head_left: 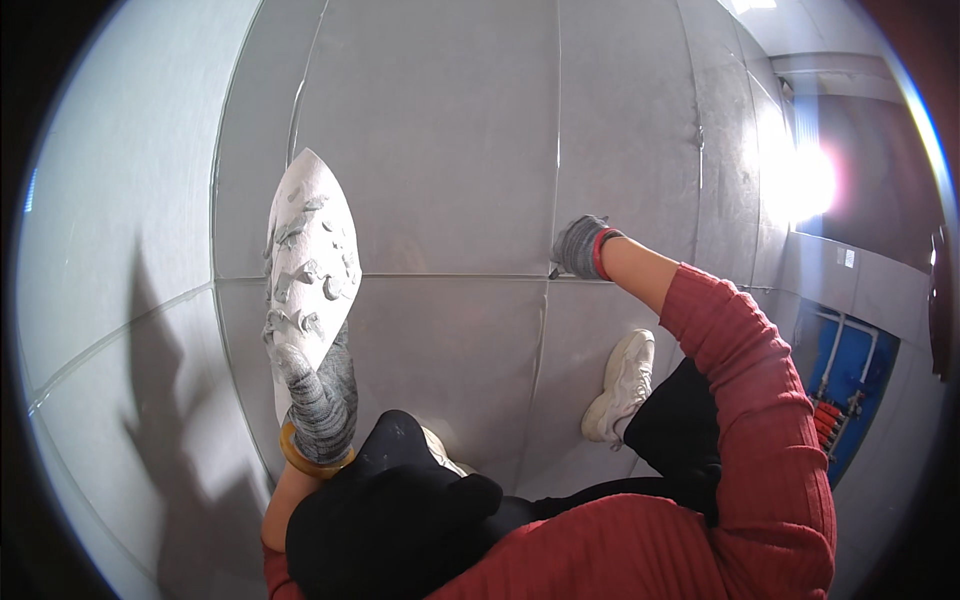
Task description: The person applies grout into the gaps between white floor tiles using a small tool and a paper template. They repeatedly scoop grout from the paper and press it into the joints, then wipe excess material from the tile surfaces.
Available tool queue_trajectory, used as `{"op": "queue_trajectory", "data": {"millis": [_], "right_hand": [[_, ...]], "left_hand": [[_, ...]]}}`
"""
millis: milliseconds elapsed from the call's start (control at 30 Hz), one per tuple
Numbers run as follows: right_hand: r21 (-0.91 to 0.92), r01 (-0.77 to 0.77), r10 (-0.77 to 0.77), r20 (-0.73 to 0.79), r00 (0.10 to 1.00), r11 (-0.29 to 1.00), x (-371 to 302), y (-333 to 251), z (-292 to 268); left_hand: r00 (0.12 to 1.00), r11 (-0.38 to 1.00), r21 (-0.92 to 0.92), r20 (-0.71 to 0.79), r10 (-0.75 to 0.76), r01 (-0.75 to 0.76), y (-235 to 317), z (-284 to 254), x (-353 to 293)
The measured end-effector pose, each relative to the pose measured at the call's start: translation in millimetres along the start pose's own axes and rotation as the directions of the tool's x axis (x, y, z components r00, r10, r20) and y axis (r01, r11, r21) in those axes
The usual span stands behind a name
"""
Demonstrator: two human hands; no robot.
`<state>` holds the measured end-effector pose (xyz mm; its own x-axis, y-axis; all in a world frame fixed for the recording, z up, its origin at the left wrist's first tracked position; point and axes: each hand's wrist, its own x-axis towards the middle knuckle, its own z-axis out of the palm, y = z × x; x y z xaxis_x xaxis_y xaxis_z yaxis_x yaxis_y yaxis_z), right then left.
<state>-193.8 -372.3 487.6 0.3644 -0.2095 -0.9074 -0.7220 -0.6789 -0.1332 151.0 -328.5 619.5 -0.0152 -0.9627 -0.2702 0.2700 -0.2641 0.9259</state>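
Observation:
My left hand (322, 395), in a grey knit glove with a yellow band at the wrist, grips the lower end of a white sheet (330, 270). That sheet is long, comes to a point at its far end and carries several dabs of grey paste (308, 272). To the right, my right hand (580, 248) wears a grey glove with a red cuff and is down at the floor where two tile joints (552, 278) meet. Its fingers are curled, and whatever they hold is too small and hidden to name.
Large grey tiles (430, 130) cover the floor, with pale joint lines between them. My light shoes (622, 385) stand on it near my knees. A tiled wall (110, 200) rises at the left. At the right are a bright light (800, 185) and a blue recess (850, 385) with pipes.

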Motion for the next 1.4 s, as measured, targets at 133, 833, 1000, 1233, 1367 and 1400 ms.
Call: {"op": "queue_trajectory", "data": {"millis": [133, 833, 1000, 1233, 1367, 1400], "right_hand": [[0.023, -0.009, 0.01, -0.031, 0.999, 1.0, 4, 1, 5], [-0.005, -0.144, 0.144, 0.008, 0.99, 0.99, -3, 13, -25], [-0.009, -0.124, 0.123, -0.049, 0.991, 0.992, 0, 34, -22], [0.066, -0.024, 0.029, -0.078, 0.997, 0.998, -3, 15, 22], [0.038, -0.011, 0.013, -0.063, 0.998, 0.999, 2, 9, 21], [0.042, -0.003, 0.006, -0.065, 0.998, 0.999, 2, 8, 20]], "left_hand": [[0.999, 0.999, -0.042, 0.039, 0.001, 0.001, -1, -1, 1], [0.996, 0.995, -0.048, -0.035, -0.084, 0.082, 5, 2, -6], [0.99, 0.999, 0.001, -0.137, -0.044, 0.044, 5, -1, -8], [0.998, 0.997, -0.074, -0.046, 0.033, -0.036, -2, 5, -3], [0.998, 0.995, -0.099, -0.056, -0.001, -0.004, -2, 4, -4], [0.999, 0.995, -0.1, -0.048, 0.007, -0.011, -2, 3, -4]]}}
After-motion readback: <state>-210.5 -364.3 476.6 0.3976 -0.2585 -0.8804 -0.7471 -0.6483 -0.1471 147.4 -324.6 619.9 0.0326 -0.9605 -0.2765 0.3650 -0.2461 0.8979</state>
